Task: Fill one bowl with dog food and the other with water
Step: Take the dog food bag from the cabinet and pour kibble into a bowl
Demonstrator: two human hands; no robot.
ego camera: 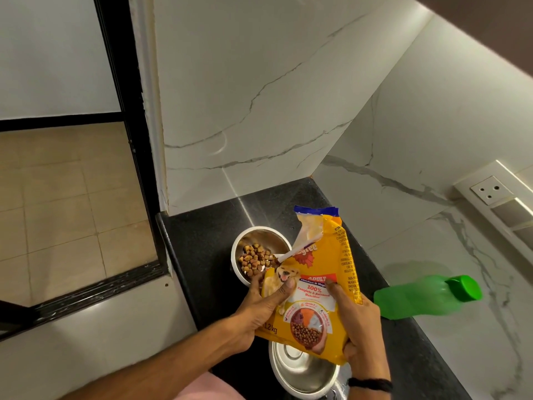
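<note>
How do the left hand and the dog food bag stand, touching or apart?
Touching. The head view shows the left hand gripping the dog food bag, with its thumb lying across the bag's printed front.

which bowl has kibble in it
The far bowl, beside the bag; the near bowl, under it, shows none.

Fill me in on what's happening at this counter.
A person grips a yellow dog food bag with left hand and right hand, its torn mouth at the far steel bowl, which holds kibble. The near steel bowl below the bag looks empty. A capped green bottle sits on the black counter.
</note>
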